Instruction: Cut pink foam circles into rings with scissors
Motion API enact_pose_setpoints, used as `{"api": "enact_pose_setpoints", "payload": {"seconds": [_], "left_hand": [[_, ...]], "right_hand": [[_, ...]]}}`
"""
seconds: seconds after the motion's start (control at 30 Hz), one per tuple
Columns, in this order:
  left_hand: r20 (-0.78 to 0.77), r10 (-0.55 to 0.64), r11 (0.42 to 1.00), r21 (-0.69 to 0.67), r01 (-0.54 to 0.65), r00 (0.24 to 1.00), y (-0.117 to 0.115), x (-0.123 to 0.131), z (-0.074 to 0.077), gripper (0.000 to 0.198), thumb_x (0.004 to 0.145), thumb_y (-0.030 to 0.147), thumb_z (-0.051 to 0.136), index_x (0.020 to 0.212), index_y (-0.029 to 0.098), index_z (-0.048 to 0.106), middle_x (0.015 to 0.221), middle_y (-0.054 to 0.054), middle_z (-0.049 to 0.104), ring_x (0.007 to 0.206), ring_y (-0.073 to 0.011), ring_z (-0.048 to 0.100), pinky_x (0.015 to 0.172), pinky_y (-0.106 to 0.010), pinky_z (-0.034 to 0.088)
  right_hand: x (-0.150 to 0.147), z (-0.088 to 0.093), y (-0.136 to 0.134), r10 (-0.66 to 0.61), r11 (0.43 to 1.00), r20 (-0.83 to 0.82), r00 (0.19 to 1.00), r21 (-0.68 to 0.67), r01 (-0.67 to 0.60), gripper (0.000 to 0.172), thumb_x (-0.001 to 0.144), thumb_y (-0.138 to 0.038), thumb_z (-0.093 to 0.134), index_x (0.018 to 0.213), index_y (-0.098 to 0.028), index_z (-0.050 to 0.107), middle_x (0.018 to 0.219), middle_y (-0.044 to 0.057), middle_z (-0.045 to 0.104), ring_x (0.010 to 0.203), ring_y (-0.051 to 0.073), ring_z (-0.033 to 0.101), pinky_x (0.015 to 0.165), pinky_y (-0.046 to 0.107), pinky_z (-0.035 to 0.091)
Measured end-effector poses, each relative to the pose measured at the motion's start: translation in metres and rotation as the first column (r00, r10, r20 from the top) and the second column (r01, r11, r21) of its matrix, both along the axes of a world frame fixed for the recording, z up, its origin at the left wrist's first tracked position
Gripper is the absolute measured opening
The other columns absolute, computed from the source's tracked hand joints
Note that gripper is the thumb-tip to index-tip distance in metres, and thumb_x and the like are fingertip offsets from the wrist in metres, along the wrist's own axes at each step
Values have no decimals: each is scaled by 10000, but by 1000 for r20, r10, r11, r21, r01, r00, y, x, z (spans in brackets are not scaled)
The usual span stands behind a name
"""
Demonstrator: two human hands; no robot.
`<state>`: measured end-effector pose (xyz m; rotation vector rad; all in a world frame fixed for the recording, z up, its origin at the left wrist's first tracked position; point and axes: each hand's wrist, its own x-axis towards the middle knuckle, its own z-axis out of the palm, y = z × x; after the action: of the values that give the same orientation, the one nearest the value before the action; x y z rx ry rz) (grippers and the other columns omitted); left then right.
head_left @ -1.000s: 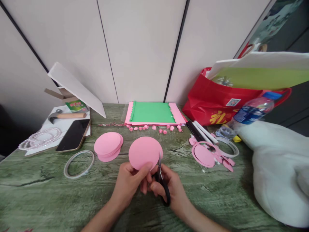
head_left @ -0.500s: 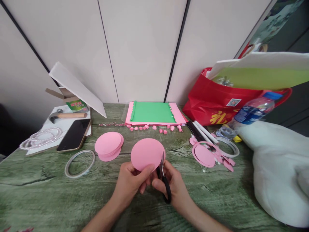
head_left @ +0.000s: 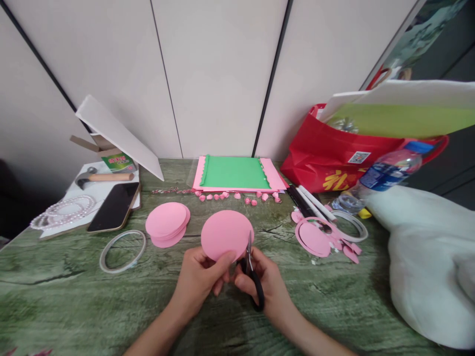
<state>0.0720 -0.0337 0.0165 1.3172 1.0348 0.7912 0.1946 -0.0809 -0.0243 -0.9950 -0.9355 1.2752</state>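
Observation:
Pinched at its lower edge, a pink paper circle [head_left: 226, 233] is held up over the table by my left hand [head_left: 202, 277], thumb on top. My right hand [head_left: 269, 282] grips black-handled scissors [head_left: 256, 286], whose blades lie along the circle's right edge. The fingers behind the paper are partly hidden. Left of the circle lies a stack of pink paper circles [head_left: 166, 223]. Over to the right are pink paper offcuts [head_left: 315, 240], including a cut ring.
Tape rolls [head_left: 107, 253] lie left and right. A phone [head_left: 114, 206], bead strings [head_left: 63, 211] and a hammer [head_left: 107, 177] are at left. Green paper [head_left: 235, 172] lies at the back. A red bag [head_left: 315, 153], plastic bottle [head_left: 393, 168] and white stuffed object [head_left: 426, 267] stand right.
The scissor blades have shifted slightly left and look closer together. The paper circle has moved up a touch; both hands keep their grip.

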Motion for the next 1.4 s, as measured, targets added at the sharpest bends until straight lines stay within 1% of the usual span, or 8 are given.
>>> {"api": "enact_pose_setpoints", "payload": {"seconds": [0.3, 0.47, 0.53, 0.63, 0.77, 0.93, 1.17, 1.4], "left_hand": [[29, 6, 1000, -9, -6, 1000, 1, 1, 3, 328, 687, 362, 640, 489, 108, 574, 378, 31, 492, 282, -25, 351, 317, -150, 233], [132, -27, 995, -92, 40, 991, -1, 2, 0, 342, 713, 402, 615, 524, 121, 576, 412, 4, 553, 291, -77, 449, 322, -180, 327], [126, -40, 994, -93, 52, 991, -1, 2, -1, 348, 710, 394, 621, 503, 116, 584, 387, 3, 536, 297, -82, 454, 336, -187, 345], [64, -28, 998, -60, 32, 998, -1, 1, -1, 381, 704, 375, 630, 437, 113, 563, 347, 13, 489, 286, -55, 407, 339, -172, 300], [24, -28, 999, -21, 28, 999, 0, 1, -1, 402, 701, 358, 629, 399, 120, 512, 354, 26, 465, 286, -32, 358, 333, -165, 234], [24, -30, 999, -21, 30, 999, -1, 2, 2, 387, 694, 352, 623, 403, 127, 503, 362, 29, 462, 293, -33, 345, 335, -170, 223], [14, -7, 1000, -22, 7, 1000, -1, 2, 1, 378, 673, 365, 637, 405, 129, 513, 365, 23, 475, 289, -33, 336, 327, -172, 212], [22, -10, 1000, -10, 10, 1000, 0, 0, 0, 372, 691, 356, 627, 420, 124, 520, 370, 26, 475, 286, -29, 334, 323, -168, 213]], "right_hand": [[-1, 2, 0, 4, 1000, 43, 999, -22, -3, 463, 578, -533, 718, 761, -202, 452, 514, -64, 460, 433, 72, 325, 408, 196, 247], [-2, 0, -1, 6, 1000, 0, 1000, 12, -6, 461, 578, -525, 725, 770, -204, 456, 540, -66, 453, 436, 69, 328, 411, 197, 262], [-4, -1, -2, 19, 1000, -17, 1000, 9, -19, 463, 570, -518, 734, 771, -205, 459, 579, -54, 475, 448, 75, 354, 419, 203, 278], [-5, -2, -2, 23, 1000, -20, 1000, -4, -23, 457, 568, -497, 746, 777, -205, 463, 600, -44, 493, 474, 86, 382, 440, 210, 299], [-4, 2, -1, -38, 999, 7, 999, 9, 38, 440, 576, -463, 755, 797, -202, 478, 599, -48, 476, 528, 105, 399, 497, 221, 329], [-3, 5, -1, -44, 999, 4, 999, 16, 44, 438, 589, -459, 752, 812, -198, 481, 643, -28, 493, 587, 128, 423, 541, 235, 334], [-3, 0, -1, -24, 1000, -16, 1000, 0, 24, 469, 569, -489, 754, 810, -209, 464, 605, -45, 459, 557, 124, 413, 509, 233, 316], [-2, 0, 0, -4, 1000, -19, 1000, 6, 4, 471, 575, -502, 745, 820, -200, 479, 600, -46, 460, 547, 113, 396, 501, 222, 308]]}}
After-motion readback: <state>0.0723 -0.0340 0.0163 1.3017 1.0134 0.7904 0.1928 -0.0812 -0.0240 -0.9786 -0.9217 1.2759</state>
